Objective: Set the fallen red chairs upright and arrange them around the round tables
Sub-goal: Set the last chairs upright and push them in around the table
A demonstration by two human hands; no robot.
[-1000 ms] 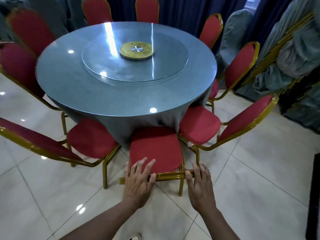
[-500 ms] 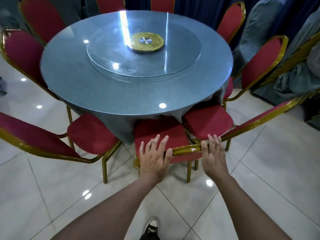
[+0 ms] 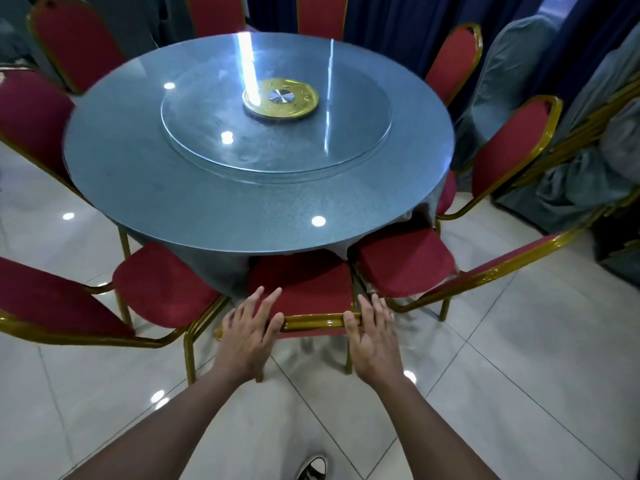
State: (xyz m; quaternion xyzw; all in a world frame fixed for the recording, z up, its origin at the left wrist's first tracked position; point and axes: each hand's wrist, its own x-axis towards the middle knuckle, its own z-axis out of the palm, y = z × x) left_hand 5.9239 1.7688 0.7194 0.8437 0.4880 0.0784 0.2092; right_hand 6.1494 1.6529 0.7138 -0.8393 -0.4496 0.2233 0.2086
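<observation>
A red chair with a gold frame (image 3: 304, 282) stands upright at the near edge of the round blue-grey table (image 3: 207, 209), its seat partly under the tabletop. My left hand (image 3: 246, 330) and my right hand (image 3: 375, 334) lie on the gold top rail of its back (image 3: 313, 322), fingers straight and spread, thumbs against the rail. Upright red chairs ring the rest of the table, and the nearest ones stand close on the left (image 3: 159, 289) and right (image 3: 405, 258) of this chair.
A glass turntable (image 3: 277, 150) with a gold hub (image 3: 280, 97) sits on the table. Stacked chairs under grey-blue covers (image 3: 571, 188) crowd the right side, in front of dark blue curtains. Glossy white tiled floor lies around me, and my shoe (image 3: 311, 469) shows at the bottom.
The chair has slid forward toward the table, and its seat now reaches under the tabletop. Both hands stayed on its back rail and moved with it.
</observation>
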